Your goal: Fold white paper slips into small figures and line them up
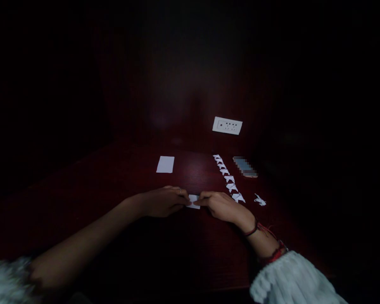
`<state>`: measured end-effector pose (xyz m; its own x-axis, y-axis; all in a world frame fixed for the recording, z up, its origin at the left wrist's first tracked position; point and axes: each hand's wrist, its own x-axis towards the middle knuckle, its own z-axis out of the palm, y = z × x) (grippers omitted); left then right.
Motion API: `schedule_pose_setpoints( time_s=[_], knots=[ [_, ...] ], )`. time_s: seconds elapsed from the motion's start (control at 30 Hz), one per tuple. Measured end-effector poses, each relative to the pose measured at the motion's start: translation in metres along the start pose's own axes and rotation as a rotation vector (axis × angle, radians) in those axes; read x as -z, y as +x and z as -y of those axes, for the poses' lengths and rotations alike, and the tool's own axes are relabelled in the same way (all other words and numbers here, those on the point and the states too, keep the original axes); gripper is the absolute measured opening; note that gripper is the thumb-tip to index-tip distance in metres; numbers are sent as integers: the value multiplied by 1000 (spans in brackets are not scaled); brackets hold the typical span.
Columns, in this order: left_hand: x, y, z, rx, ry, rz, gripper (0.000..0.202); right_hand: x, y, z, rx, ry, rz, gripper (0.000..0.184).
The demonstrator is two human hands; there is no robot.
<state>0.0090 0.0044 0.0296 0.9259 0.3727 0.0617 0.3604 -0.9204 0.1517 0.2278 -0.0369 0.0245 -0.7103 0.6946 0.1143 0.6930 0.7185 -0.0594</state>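
A small white piece of paper (pixel 194 199) lies on the dark red table between my two hands. My left hand (pixel 167 201) has its fingers drawn together, thumb and index finger on the paper's left edge. From the other side, my right hand (pixel 220 204) pinches the paper's right edge, its fingers curled. Both sets of fingertips nearly meet near the paper's middle and cover parts of it. Just beyond my right hand runs a row of several small folded white paper pieces (pixel 229 179).
A white rectangular stack or sheet of paper (pixel 165 164) lies farther back on the left. To the right are a phone (pixel 245 166), its screen pixelated, and a crumpled or folded white scrap (pixel 260 200). A white power socket (pixel 227 126) is on the back panel. The surroundings are very dark.
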Motion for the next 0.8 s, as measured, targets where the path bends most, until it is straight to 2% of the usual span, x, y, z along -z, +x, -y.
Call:
schedule_pose_setpoints(
  time_s=[0.13, 0.47, 0.67, 0.8],
  knots=[
    [-4, -1, 4, 24, -2, 10, 31, 1, 0, 1, 11, 21, 1, 43],
    [-3, -7, 8, 115, -83, 160, 38, -3, 1, 0, 15, 52, -21, 42],
    [5, -7, 4, 84, -145, 199, 36, -4, 1, -1, -2, 37, -37, 42],
    [6, -7, 5, 51, -136, 183, 36, -6, 2, -3, 14, 42, -58, 42]
  ],
)
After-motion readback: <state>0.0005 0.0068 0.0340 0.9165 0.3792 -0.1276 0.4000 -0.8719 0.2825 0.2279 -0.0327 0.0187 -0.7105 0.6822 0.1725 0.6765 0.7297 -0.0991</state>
